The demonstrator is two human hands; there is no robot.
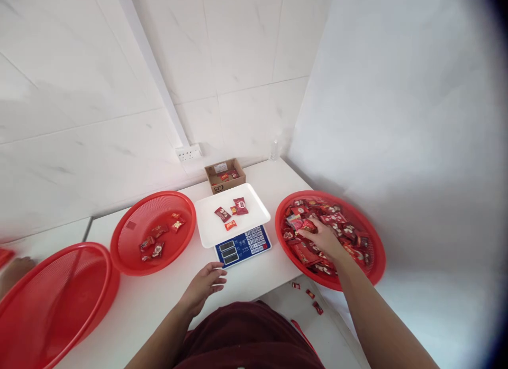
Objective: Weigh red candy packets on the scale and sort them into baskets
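Observation:
My right hand [322, 238] reaches into the red basket [379, 263] on the right, its fingers curled around a red wrapped candy [308, 226]. Many more wrapped candies [335, 218] fill that basket around it. Over the table's front edge, my left hand [204, 287] holds nothing, its fingers apart. Just beyond it stands a blue digital scale [243, 246] with a keypad. The scale's white tray [254, 221] bears several wrapped candies, among them a dark red packet [240, 205] and a small bright red one [230, 224].
Left of the scale, another red basket [186, 242] holds several candies. A larger red basket [101, 295] stands nearer at far left, beside another person's hand [18, 271]. Behind the scale are a cardboard box [228, 185] and a clear bottle [274, 150]. Candies [317, 307] lie on the floor.

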